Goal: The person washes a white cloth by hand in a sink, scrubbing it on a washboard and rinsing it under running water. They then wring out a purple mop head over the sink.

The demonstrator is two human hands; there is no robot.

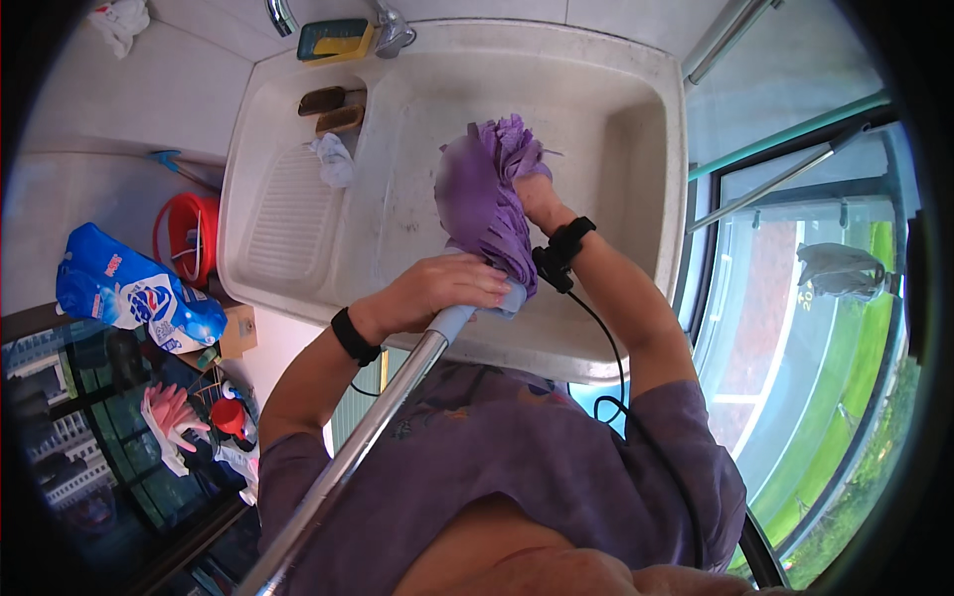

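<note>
A mop head of purple cloth strips (514, 216) is held above the basin of a white laundry sink (417, 141). My left hand (440, 290) closes around the pale blue plastic mop connector (513, 299), at the top of the metal mop pole (350, 454). The pole slants down across my body to the lower left. On the other side, my right hand (542, 201) grips the purple strips near their far end; its fingertips are hidden in the cloth. Part of the mop head looks blurred. Both wrists wear black straps.
Two brushes (339, 119) and a crumpled white cloth or bag (335, 160) lie beside the ribbed washboard (287, 208). A faucet (393, 33) and soap dish (335, 41) stand at the rim. Left are a red bucket (186, 238) and blue detergent bag (141, 290); right is a window.
</note>
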